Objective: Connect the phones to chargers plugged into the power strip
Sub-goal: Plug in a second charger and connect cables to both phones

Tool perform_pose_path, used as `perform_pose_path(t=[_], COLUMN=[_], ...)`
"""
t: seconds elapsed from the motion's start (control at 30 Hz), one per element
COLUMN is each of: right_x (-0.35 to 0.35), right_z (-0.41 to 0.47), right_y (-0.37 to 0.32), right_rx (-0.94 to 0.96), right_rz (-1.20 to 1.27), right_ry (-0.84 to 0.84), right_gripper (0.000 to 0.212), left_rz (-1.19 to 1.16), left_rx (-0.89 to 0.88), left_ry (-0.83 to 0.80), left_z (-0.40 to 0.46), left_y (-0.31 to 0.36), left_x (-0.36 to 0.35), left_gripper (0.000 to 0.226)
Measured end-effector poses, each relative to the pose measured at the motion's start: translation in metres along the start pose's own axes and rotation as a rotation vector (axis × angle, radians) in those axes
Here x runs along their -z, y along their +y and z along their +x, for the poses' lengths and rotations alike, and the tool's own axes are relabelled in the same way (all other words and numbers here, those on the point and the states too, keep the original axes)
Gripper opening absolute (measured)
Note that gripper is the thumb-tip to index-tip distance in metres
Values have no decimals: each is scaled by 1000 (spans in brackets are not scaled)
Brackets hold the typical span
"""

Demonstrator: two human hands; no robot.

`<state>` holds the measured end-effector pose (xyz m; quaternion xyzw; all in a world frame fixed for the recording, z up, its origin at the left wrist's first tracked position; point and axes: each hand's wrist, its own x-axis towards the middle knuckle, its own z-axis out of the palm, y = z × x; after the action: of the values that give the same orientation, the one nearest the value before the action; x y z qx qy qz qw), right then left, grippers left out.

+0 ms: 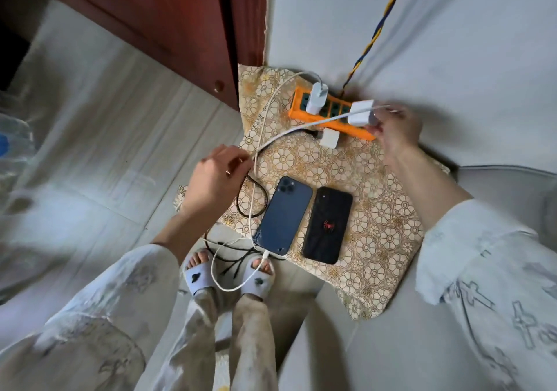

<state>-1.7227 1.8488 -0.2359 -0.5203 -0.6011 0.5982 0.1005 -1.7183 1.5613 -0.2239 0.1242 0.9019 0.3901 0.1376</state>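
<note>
A dark blue phone (282, 216) and a black phone with a small red spider mark (328, 225) lie face down, side by side and nearly touching, on a beige cloth with a floral pattern (373, 227). At the far end of the cloth sits an orange power strip with dark green sockets (327, 110), fed by a twisted blue-and-yellow cord (376, 28). A white charger block (316, 97) stands plugged in near its left end. The right hand (394, 132) holds a second white charger block (361, 113) in a closed grip at the strip's right end. A white cable (301, 128) runs from there to the left hand (218, 176), which pinches it. Another white cable (259, 149) leads to the blue phone's lower edge. A small white cube adapter (329, 138) lies beside the strip.
</note>
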Motion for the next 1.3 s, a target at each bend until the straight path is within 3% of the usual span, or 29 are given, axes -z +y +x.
perform_pose_path(t=[0.13,0.3,0.47,0.63,0.83,1.0,1.3], right_x=[-13,-24,-26,-24,-24,-31,-30], right_z=[11,17,13,4,11,16,16], right_y=[0,-3,-1,6,6,-2,-11], right_rx=[27,106,331,467,493,598,739], right_rz=[-46,-272,-527,-712,-799,-962,-1145], right_ry=[-90,-20,-73,-201,-243,-339,-363], right_gripper=[13,19,14,28,57,54,49], left_rz=[0,-12,-29,-37,-28,-33,-60], left_rx=[35,73,105,128,150,159,191], left_ry=[16,24,12,22,9,22,35], left_z=[5,8,8,8,10,9,13], left_y=[-2,-7,-9,-11,-20,-27,-25], left_x=[-3,-3,-4,-1,6,8,5], left_gripper=[15,14,15,14,14,16,10])
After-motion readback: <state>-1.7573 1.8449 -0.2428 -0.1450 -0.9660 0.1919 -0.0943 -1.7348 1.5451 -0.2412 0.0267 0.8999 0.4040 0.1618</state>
